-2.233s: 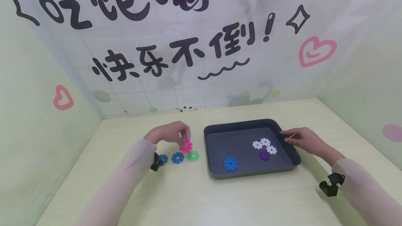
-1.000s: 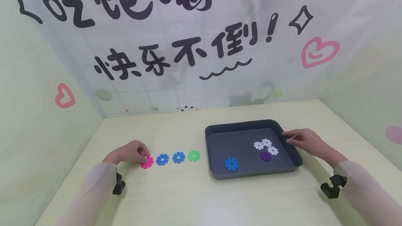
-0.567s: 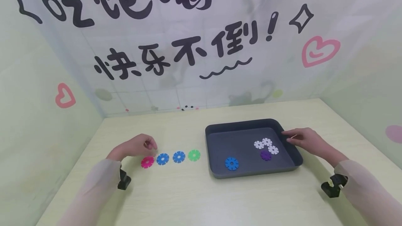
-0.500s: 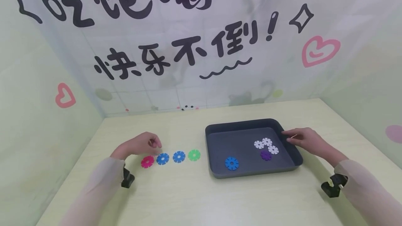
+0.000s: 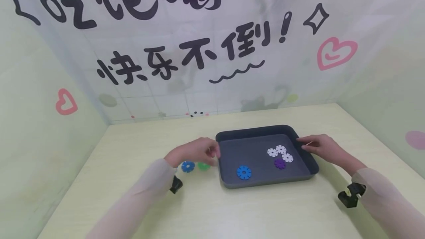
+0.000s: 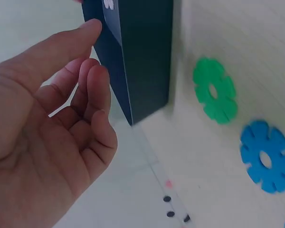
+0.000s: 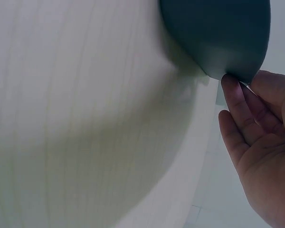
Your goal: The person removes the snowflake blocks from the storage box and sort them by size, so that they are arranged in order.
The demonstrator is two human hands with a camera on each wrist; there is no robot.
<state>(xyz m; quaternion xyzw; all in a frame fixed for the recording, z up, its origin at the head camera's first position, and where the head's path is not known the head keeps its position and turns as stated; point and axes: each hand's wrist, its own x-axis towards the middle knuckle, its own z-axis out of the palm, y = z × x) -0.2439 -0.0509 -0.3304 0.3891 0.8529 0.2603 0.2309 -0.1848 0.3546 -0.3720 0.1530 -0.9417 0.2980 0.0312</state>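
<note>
Pinching the smooth, round-cornered tray (image 5: 245,150), my right hand (image 5: 322,146) has its rim between thumb and fingers. My left hand (image 5: 199,150), loosely curled, thumb apart, is beside its opposite side, near a flat, notched green disc (image 6: 216,91).

Grey tray (image 5: 252,150), lying flat, holds blue disc (image 5: 244,176) at left, three white discs (image 5: 281,152) and purple disc (image 5: 280,164) at right

From the head, looks forward and down over the tabletop (image 5: 232,209), farthest off, whole dark-grey tray (image 5: 245,150) at four o'clock. From the wrists, looks close: past the left hand (image 6: 47,147) at nine o'clock, past the right hand (image 7: 266,147) at three. Shared by head and left wrist: green notched disc (image 6: 216,90).
</note>
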